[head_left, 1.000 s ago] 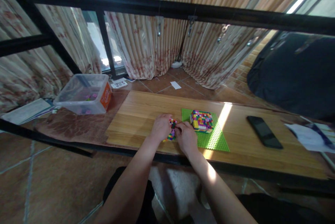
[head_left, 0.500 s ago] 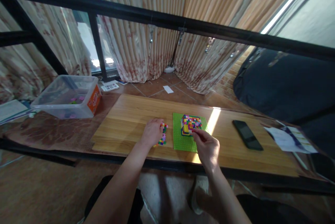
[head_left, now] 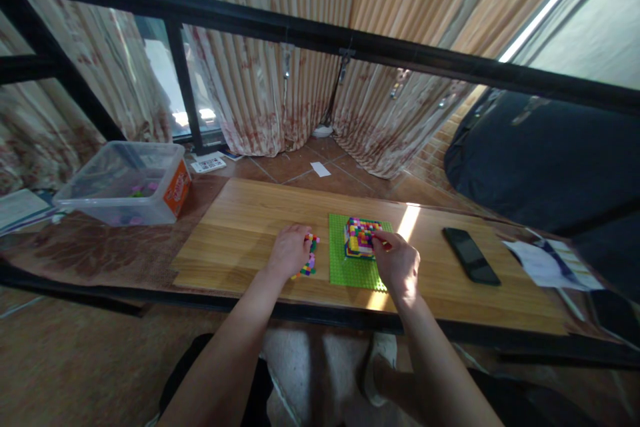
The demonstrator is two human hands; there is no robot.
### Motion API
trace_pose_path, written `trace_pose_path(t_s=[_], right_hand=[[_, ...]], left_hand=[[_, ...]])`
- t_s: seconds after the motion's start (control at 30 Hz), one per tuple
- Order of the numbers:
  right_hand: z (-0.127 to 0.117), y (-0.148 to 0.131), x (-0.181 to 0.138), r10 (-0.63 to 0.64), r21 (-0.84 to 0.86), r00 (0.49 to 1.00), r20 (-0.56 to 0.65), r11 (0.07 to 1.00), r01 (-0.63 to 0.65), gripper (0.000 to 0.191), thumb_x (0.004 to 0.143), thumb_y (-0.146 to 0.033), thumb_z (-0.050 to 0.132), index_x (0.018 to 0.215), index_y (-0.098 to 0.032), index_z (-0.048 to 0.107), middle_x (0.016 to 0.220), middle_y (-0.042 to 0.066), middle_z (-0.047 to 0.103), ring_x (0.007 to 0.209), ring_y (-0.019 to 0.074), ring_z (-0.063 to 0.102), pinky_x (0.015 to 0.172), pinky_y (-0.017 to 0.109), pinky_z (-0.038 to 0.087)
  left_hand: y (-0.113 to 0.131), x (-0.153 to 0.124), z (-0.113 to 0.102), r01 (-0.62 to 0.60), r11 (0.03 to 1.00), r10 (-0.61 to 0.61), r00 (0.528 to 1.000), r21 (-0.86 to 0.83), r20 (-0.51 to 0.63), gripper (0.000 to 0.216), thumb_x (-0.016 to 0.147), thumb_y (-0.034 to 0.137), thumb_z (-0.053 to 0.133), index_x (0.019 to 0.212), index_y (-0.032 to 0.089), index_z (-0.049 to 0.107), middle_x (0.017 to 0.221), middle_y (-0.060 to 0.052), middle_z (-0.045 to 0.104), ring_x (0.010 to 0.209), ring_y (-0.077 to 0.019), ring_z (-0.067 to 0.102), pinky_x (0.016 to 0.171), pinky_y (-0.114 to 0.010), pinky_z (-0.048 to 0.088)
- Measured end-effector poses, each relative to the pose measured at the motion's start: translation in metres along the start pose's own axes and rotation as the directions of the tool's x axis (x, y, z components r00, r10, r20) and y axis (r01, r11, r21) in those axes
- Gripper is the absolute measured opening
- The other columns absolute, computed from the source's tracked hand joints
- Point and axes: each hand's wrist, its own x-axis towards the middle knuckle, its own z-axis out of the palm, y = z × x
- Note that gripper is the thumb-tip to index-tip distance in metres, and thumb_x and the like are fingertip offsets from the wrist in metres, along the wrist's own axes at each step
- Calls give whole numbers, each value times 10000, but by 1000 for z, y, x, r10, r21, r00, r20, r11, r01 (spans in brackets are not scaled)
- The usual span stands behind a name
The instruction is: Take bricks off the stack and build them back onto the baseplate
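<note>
My right hand had carried a pinched brick onto the block stack; my left hand stayed curled on loose bricks.

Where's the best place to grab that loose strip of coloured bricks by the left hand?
Probably pinch the strip of coloured bricks across its narrow width at the bare near end, coming from above. It lies flat on the wooden board, long and thin, and the left hand covers its far left side.

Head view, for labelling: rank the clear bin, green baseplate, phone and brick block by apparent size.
1. Clear bin
2. Green baseplate
3. Phone and brick block: look alike, so unranked.
</note>
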Motion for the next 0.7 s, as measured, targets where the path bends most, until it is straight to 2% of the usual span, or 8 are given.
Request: trace_pose_path(t_s=[0.3, 0.47, 0.7], right_hand=[[-2, -1, -2, -36, -81, 999, 11, 996, 37, 305, 818, -332, 492, 904, -218, 762, 871, 57, 736, 636, 162, 604, 598, 280, 400], [-2, -3, -1, -29, -91, 1000, 0, 995, 29, 278, 804, -311, 523, 930, -223, 754, 880, 65, 744, 691, 184, 638, 611, 283, 417], [-3, 4, 2, -2, -47, 1000, 0, 999, 2, 333, 816, -356, 497, 949, -191, 754, 776, 81, 743, 660, 200, 660, 615, 299, 451]], left_hand=[[2, 0, -1, -1, 1000, 0, 1000, 21, 10, 320, 858, 174, 479, 1145, 153, 618, 1146, -100, 660, 1078, -220, 578, 993, -349, 426], [2, 0, -2, 7, 1000, -8, 1000, 16, 24, 316, 863, 178, 477, 1144, 153, 619, 1163, -105, 657, 1096, -226, 571, 996, -360, 424], [3, 0, -3, 0, 1000, -1, 999, 29, 38, 315, 862, 178, 480, 1149, 148, 607, 1166, -98, 654, 1093, -217, 567, 1005, -347, 416]])
